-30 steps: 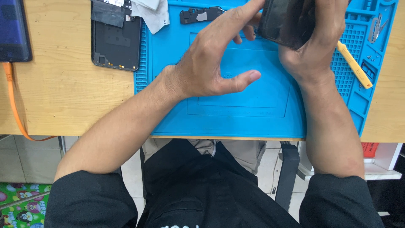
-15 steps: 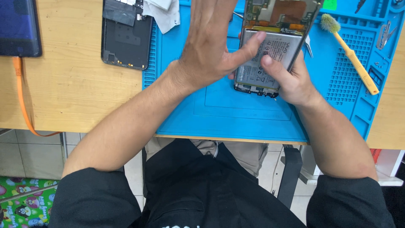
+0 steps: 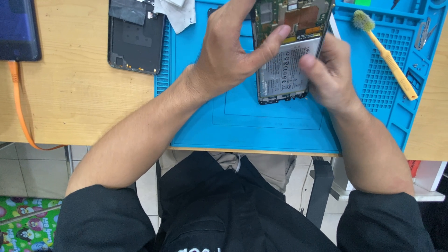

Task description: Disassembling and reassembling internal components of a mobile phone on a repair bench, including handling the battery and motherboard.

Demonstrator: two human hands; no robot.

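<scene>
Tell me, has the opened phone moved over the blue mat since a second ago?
Yes. The opened phone, held by the left hand and right hand, has come down from the blue mat's far right corner toward its middle, nearer the person.

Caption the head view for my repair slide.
Both hands, left hand and right hand, hold an opened phone over a blue mat.

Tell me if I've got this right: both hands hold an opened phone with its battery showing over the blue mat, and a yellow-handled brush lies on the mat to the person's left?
Not quite. The yellow-handled brush lies to the person's right, not left, on the blue silicone work mat. The rest stands: the left hand and right hand both hold the opened phone with its white battery showing. The head view shows this.
</scene>
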